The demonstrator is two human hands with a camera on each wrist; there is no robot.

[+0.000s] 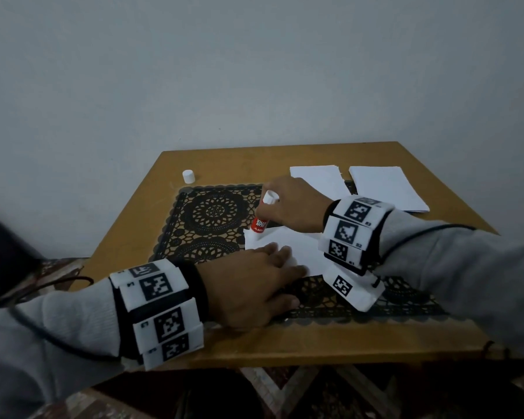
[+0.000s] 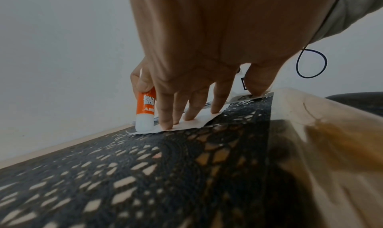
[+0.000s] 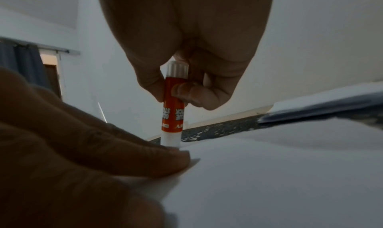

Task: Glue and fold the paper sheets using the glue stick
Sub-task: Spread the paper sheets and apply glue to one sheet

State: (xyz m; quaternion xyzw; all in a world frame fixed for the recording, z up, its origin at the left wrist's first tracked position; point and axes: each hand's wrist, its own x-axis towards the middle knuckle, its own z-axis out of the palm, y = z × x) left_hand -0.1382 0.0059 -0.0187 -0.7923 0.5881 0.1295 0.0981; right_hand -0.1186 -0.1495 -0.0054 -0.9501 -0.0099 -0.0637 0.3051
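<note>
A white paper sheet [image 1: 303,251] lies on the black lace mat [image 1: 215,219] at the table's middle. My right hand [image 1: 288,207] grips a red and white glue stick [image 1: 260,222] upside down, its tip pressed on the sheet's far left corner. In the right wrist view the glue stick [image 3: 173,110] stands upright on the paper sheet [image 3: 279,174], held by thumb and fingers. My left hand [image 1: 254,282] lies flat, straight fingers pressing the sheet's near left edge. The left wrist view shows my left fingers [image 2: 165,115] on the paper sheet [image 2: 192,125] beside the glue stick [image 2: 145,112].
The white glue cap [image 1: 188,176] stands on the wooden table [image 1: 127,237] at the far left. Two piles of white paper sheets [image 1: 316,178] [image 1: 387,187] lie at the far right. A wall [image 1: 254,71] stands just behind the table.
</note>
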